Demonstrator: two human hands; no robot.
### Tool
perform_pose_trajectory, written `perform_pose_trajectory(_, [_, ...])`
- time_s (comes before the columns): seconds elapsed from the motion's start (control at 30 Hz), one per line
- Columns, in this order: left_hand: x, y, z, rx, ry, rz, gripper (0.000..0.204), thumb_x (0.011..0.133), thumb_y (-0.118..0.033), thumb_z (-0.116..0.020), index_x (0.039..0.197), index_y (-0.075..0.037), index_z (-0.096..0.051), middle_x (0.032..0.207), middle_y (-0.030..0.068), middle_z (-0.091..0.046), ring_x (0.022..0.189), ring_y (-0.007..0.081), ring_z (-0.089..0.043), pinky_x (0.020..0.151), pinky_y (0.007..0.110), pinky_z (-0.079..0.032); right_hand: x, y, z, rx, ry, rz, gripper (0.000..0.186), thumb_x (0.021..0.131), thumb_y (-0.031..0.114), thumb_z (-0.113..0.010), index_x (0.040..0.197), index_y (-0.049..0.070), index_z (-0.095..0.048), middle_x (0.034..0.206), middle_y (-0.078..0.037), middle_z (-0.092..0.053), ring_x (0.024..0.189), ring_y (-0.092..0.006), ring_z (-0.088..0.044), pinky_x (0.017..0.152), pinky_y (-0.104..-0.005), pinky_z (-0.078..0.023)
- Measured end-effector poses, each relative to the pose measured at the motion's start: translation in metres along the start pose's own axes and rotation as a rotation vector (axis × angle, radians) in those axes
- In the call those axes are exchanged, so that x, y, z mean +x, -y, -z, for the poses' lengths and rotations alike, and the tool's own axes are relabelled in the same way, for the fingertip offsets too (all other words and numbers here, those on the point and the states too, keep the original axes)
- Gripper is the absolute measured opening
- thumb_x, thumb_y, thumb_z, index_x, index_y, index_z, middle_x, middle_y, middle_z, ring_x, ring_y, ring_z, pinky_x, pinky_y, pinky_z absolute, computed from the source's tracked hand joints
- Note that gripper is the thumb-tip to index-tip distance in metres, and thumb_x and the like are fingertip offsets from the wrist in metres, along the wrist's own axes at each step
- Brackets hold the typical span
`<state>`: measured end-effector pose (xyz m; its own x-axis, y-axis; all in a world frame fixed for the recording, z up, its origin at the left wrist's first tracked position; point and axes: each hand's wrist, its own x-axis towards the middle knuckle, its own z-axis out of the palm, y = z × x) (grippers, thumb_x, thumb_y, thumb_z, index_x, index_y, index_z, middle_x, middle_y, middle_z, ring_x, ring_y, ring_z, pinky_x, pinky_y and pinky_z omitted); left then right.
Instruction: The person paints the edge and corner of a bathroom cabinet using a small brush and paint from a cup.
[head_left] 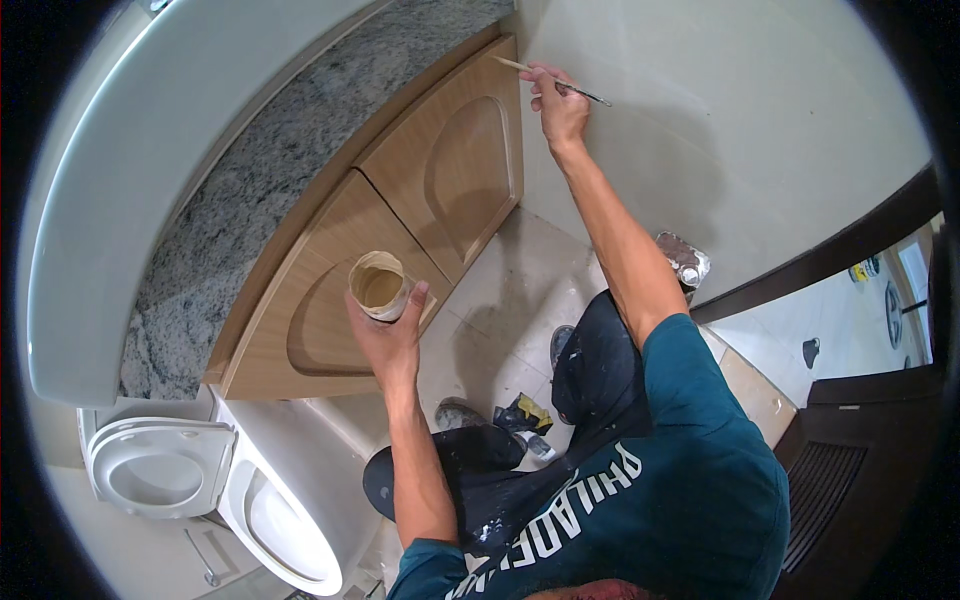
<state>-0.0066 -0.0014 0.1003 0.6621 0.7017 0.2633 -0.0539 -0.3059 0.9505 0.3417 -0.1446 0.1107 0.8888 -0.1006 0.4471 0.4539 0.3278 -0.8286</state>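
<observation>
My left hand (392,340) is closed around a small round tub (381,288) of tan liquid that looks like paint. It holds the tub upright, mouth up, in front of the left wooden cabinet door (265,350). Reaching far forward, my right hand (562,110) pinches a thin paintbrush (590,96). The brush tip is at the upper corner of the right cabinet door (405,165), beside the wall; whether it touches the wood I cannot tell. Both doors are light brown with arched recessed panels.
Above the doors runs a grey granite countertop (255,185) with a white basin edge (110,210). A toilet (150,470) and a bidet (285,520) stand at left. A paint-spattered container (685,262) sits by the right wall. Crumpled dark and yellow material (523,414) lies between my feet.
</observation>
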Motion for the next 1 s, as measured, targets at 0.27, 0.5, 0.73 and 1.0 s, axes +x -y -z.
perform_pose_trajectory(0.27, [0.000,0.001,0.000,-0.002,0.006,0.002,0.062,0.084,-0.020,-0.091,0.130,-0.001,-0.054,0.117,0.0085,-0.064,0.108,0.0185,-0.061,0.097,0.033,-0.049,-0.002,-0.006,0.000,-0.042,0.050,0.014,0.025,0.101,0.021,-0.066,0.114,0.002,-0.075,0.093,-0.005,-0.079,0.068,-0.0044,-0.058,0.057,-0.0229,-0.049])
perform_pose_trajectory(0.5, [-0.001,0.002,0.000,-0.008,0.003,0.011,0.062,0.084,-0.019,-0.091,0.130,-0.001,-0.054,0.117,0.0085,-0.064,0.109,0.0186,-0.061,0.097,0.033,-0.049,-0.003,-0.002,-0.003,0.029,0.022,0.006,0.025,0.101,0.019,-0.064,0.116,0.001,-0.075,0.094,-0.005,-0.079,0.068,-0.0043,-0.059,0.056,-0.0230,-0.048])
perform_pose_trajectory(0.73, [-0.002,-0.002,-0.001,0.008,0.003,0.017,0.061,0.084,-0.019,-0.090,0.130,-0.001,-0.054,0.117,0.0081,-0.063,0.108,0.0183,-0.061,0.097,0.033,-0.048,-0.006,0.000,-0.003,-0.016,0.067,-0.017,0.026,0.100,0.020,-0.066,0.115,0.000,-0.074,0.098,-0.008,-0.078,0.078,-0.0060,-0.058,0.060,-0.0217,-0.050])
perform_pose_trajectory(1.0, [-0.002,-0.003,-0.002,0.005,0.017,0.007,0.059,0.085,-0.017,-0.089,0.130,-0.001,-0.054,0.117,0.0079,-0.063,0.108,0.0179,-0.060,0.097,0.032,-0.048,-0.004,-0.001,-0.002,-0.063,0.037,-0.017,0.025,0.101,0.018,-0.065,0.114,-0.001,-0.074,0.098,-0.008,-0.078,0.077,-0.0059,-0.058,0.061,-0.0216,-0.050])
